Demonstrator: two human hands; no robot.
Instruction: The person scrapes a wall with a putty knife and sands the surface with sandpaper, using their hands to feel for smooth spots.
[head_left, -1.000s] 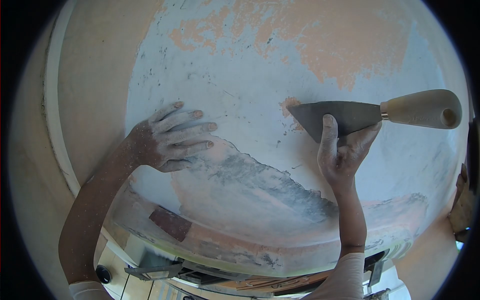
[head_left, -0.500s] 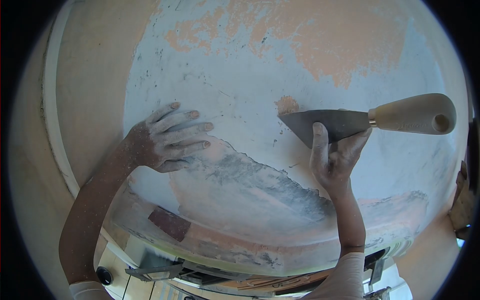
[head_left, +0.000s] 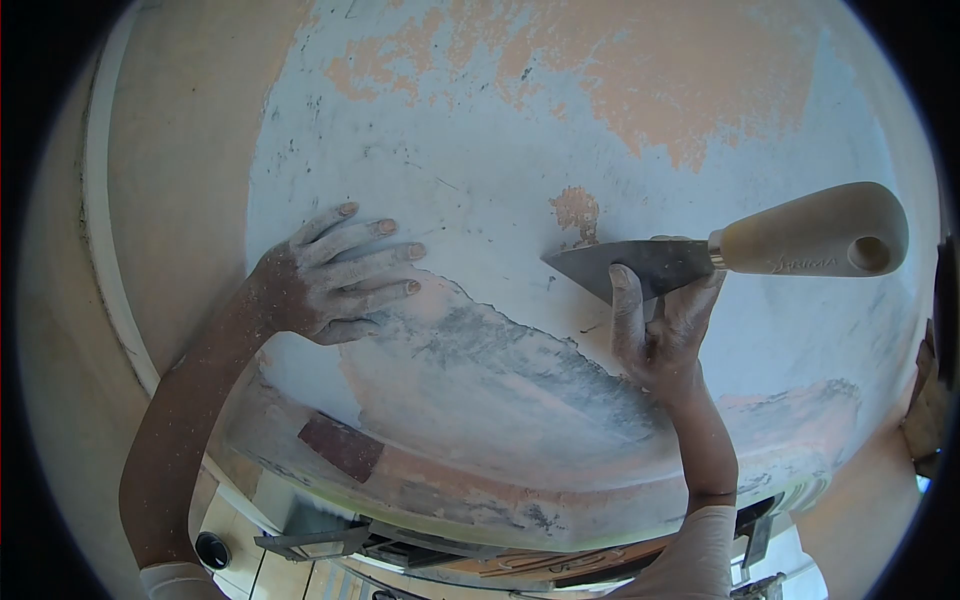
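A scraper [head_left: 585, 266], probably light and stiff, angles against a patched surface [head_left: 440, 150] toward its right edge, blade pinched by the right hand [head_left: 668, 338]; its handle [head_left: 790, 240] promises surer hold. The left hand [head_left: 325, 282] spreads open nearer the left edge.

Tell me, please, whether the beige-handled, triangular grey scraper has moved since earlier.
Yes, the scraper has shifted down and left in view, against the small peach patch.

Scraper blade [head_left: 640, 268]: dark, smooth metal | handle [head_left: 815, 232]: matt | wall [head_left: 480, 180]: matt, patchy, rough-edged
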